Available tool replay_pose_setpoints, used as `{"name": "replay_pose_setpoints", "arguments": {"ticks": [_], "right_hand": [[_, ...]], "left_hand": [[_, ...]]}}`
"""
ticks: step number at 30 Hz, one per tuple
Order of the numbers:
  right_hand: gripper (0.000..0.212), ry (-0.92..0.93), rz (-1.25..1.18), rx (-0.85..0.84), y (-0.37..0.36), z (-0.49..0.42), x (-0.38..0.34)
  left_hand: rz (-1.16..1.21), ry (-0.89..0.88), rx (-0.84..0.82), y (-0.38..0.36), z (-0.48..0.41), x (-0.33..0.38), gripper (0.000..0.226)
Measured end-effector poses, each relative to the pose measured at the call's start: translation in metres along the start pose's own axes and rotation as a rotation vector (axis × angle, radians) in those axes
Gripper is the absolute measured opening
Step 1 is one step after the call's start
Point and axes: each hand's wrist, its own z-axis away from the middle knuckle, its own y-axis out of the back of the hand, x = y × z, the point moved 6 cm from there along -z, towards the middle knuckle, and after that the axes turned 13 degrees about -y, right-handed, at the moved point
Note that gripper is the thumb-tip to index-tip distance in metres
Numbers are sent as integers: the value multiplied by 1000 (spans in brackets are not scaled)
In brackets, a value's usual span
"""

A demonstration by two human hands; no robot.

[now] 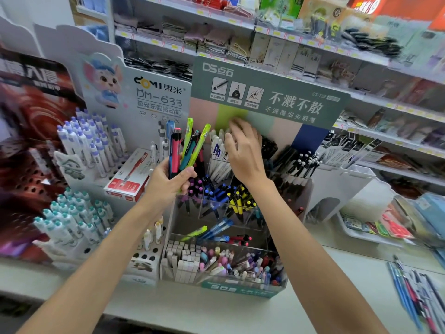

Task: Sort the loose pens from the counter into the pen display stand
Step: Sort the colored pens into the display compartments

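Pens [185, 145] in blue, pink, teal and lime fan upward from the left grip [168, 179], which is clenched round their lower ends just in front of the stand [240, 290]. The right grip [243, 150] reaches over the top back row, fingers loosely spread above the white pens [216, 153]; it is blurred, but no pen shows in it. The step looks like placing: one pen at a time out of the bundle and into a matching compartment. Next, the right grip would need to pull a single pen free and drop it tip-down between pens already packed there.

More loose pens [414, 292] lie at the far right of the worktop [337, 273], well apart from the stand. Room is tight: the header card [277, 97] rises just behind the right grip, and another display [149, 256] stands against the stand's left side. The worktop in front is open.
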Motion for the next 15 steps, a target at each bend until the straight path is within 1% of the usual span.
{"name": "replay_pose_setpoints", "arguments": {"ticks": [2,3,4,6,7,8,10,13,15], "right_hand": [[45,-11,-175,128,18,9,-7],[43,-33,-292,160,26,15,-11],[43,-73,-405,131,30,19,-15],[53,-192,-545,-76,23,25,-21],[57,-232,-548,-184,17,28,-22],[56,-249,-537,-244,14,29,-20],[44,-274,-577,-224,23,29,-12],[20,-332,-726,-159,48,30,3],[13,-296,-667,-179,52,32,7]], "left_hand": [[29,19,-59,-3,3,1,33],[57,27,-94,-7,5,1,31],[97,39,-122,-12,6,1,30],[195,73,-168,-26,9,3,30],[237,92,-193,-34,11,4,30],[255,116,-216,-41,12,4,31],[212,145,-238,-51,14,2,27],[171,166,-230,-55,17,-6,21],[186,174,-251,-59,23,-10,20]]}}
